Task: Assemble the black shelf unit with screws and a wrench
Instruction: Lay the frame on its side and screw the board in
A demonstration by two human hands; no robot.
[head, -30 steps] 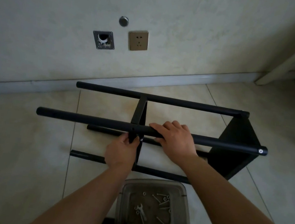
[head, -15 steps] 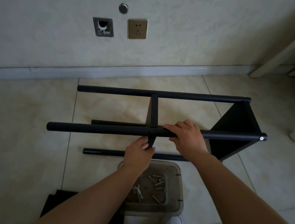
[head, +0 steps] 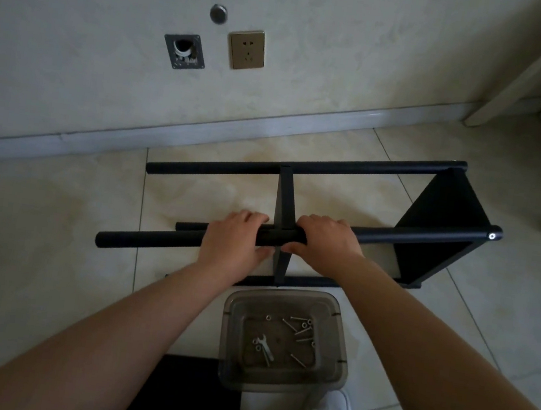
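The black shelf unit (head: 428,238) lies on its side on the tiled floor, with several round poles, a middle panel (head: 286,200) and an end panel at the right. My left hand (head: 236,239) grips the near upper pole (head: 149,240) just left of the middle panel. My right hand (head: 327,242) grips the same pole just right of that panel. A clear plastic box (head: 333,345) in front of the unit holds a small silver wrench (head: 263,347) and several loose screws (head: 301,329).
A flat black panel (head: 184,395) lies on the floor at the bottom, left of the box. A white shoe (head: 338,407) and trouser leg show beside the box. The wall with a socket (head: 246,49) is behind; pale furniture legs (head: 524,72) stand at the far right.
My left hand rose from the joint under the pole and now grips the pole left of the middle panel. The unit has shifted to the right and turned slightly.
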